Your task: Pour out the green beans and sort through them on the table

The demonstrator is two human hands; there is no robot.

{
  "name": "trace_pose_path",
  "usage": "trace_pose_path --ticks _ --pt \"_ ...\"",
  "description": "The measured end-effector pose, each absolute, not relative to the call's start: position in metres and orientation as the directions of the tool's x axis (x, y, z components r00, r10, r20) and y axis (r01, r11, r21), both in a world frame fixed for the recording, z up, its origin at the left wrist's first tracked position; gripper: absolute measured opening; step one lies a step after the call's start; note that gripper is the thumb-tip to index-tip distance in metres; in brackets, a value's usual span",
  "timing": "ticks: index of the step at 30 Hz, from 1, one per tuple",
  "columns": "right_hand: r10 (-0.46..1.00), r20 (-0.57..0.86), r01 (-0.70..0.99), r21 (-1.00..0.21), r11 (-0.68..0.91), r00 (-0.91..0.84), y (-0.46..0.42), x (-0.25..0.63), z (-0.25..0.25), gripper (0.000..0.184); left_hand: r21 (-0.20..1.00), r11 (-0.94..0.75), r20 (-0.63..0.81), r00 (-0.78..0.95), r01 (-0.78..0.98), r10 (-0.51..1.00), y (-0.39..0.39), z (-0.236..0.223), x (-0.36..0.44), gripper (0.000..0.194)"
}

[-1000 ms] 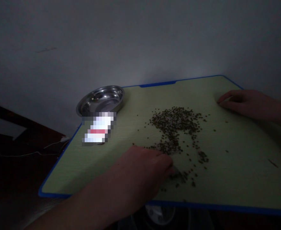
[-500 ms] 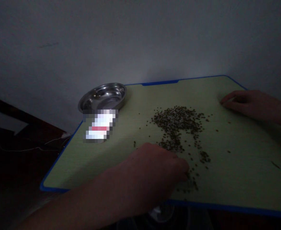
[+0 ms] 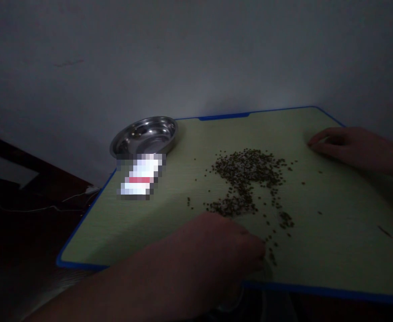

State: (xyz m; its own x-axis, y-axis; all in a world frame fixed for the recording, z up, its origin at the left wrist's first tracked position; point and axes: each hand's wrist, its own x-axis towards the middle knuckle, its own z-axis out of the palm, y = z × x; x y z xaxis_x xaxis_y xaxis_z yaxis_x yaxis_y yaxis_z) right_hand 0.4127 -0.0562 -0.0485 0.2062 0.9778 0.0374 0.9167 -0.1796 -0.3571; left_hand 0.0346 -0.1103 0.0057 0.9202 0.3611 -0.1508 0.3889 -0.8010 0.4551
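Small dark seeds or grains [image 3: 250, 167] lie in a loose heap on the light green tabletop [image 3: 337, 250], with smaller clusters trailing toward the near edge. My left hand [image 3: 230, 255] is closed and low at the near edge, beside the nearest grains. Its fingertips point away from my view, so anything in them is hidden. On the far right, my right hand [image 3: 353, 145] rests on the tabletop, apart from the heap. Its thumb and forefinger come together in a pinch; nothing shows between the tips. Beneath the near edge, a shiny round metal thing [image 3: 231, 302] is mostly covered by my left hand.
A steel bowl [image 3: 149, 138] stands at the far left corner. In front of it lies a bright, pixelated phone-like rectangle [image 3: 142, 174]. A thin dark sliver [image 3: 385, 231] lies on the right. White cables [image 3: 55, 208] run left of the table. A wall stands behind.
My left hand has moved right and then nearer, to the front edge, and fewer grains show there. My right hand has stayed in place. The view has shifted slightly.
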Motion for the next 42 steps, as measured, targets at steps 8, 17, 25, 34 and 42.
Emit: trace_pose_path --ticks 8,17,25,34,42 --pt "0.978 0.063 0.91 -0.383 -0.16 0.199 -0.055 0.41 -0.049 0.038 0.539 -0.718 -0.209 0.895 0.441 0.393 -0.108 0.024 0.022 0.018" --pt "0.98 0.058 0.906 -0.395 -0.155 0.192 -0.058 0.406 -0.047 0.036 0.463 -0.746 -0.199 0.876 0.479 0.439 -0.117 0.014 0.047 0.019" --pt "0.98 0.045 0.905 -0.393 -0.163 0.196 -0.058 0.404 -0.045 0.03 0.413 -0.719 -0.223 0.827 0.559 0.515 -0.117 0.013 0.035 0.02" --pt "0.982 0.041 0.896 -0.418 -0.15 0.184 -0.058 0.398 -0.043 0.028 0.315 -0.715 -0.234 0.782 0.624 0.578 -0.117 0.002 0.049 0.03" --pt "0.984 0.025 0.894 -0.421 -0.151 0.178 -0.058 0.397 -0.04 0.028 0.254 -0.684 -0.192 0.729 0.684 0.658 -0.109 -0.002 0.053 0.031"
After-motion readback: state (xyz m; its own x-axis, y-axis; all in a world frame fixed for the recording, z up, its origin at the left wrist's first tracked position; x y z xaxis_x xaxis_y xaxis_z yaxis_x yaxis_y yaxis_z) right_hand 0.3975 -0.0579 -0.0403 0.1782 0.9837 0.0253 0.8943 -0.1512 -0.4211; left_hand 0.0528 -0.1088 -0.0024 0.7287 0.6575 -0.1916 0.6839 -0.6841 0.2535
